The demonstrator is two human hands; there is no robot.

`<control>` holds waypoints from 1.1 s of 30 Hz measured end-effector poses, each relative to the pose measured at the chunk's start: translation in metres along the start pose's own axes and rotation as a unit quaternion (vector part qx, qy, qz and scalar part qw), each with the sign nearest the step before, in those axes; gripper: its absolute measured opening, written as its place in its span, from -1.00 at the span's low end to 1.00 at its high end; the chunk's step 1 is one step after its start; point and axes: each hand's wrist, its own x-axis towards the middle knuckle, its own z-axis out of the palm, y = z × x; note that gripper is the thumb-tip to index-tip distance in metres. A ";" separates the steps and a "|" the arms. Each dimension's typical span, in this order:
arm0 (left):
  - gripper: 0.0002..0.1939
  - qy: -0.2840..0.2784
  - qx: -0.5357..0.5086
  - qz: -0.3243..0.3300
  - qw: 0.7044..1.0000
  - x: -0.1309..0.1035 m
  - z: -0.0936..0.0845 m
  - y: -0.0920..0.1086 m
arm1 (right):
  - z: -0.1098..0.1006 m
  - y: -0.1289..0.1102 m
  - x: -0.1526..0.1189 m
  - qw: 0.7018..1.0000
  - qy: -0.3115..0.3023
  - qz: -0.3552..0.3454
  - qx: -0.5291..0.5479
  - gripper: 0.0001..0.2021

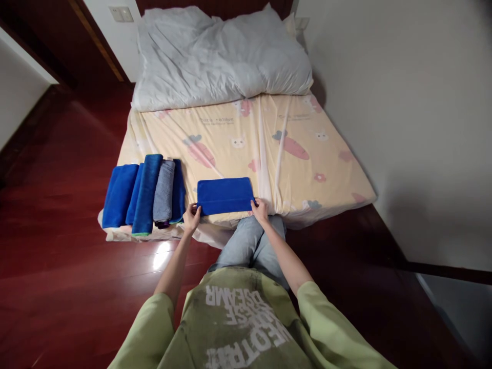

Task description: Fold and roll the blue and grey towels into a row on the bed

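Note:
A blue towel (226,195) lies flat on the front part of the bed as a neat rectangle, with a faint crease across it. At its near left corner, my left hand (191,217) pinches the cloth between thumb and fingers. My right hand (260,210) grips the right edge close to the near corner. Just left of my left hand sits a row of folded or rolled towels: a grey one (164,192), a blue one with a green edge (147,195) and a wide blue one (118,196) at the far left, among others partly hidden.
The bed (238,143) has a pale yellow sheet with carrot and rabbit prints. A large grey-white quilt (223,56) is heaped at its head. A white wall (403,128) stands to the right, and dark red wooden floor (69,266) surrounds the bed.

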 end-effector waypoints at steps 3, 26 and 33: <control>-0.62 0.005 0.004 0.015 1.000 0.000 0.001 -0.001 | 0.000 0.001 -0.002 1.000 0.019 0.009 -0.006 -0.62; -0.74 -0.027 0.152 0.269 0.951 -0.007 0.000 -0.013 | -0.027 0.007 -0.010 0.943 -0.138 -0.273 -0.133 -0.46; -0.62 -0.116 0.079 0.279 0.950 -0.006 -0.003 -0.018 | -0.034 0.007 -0.013 0.947 -0.146 -0.276 -0.075 -0.47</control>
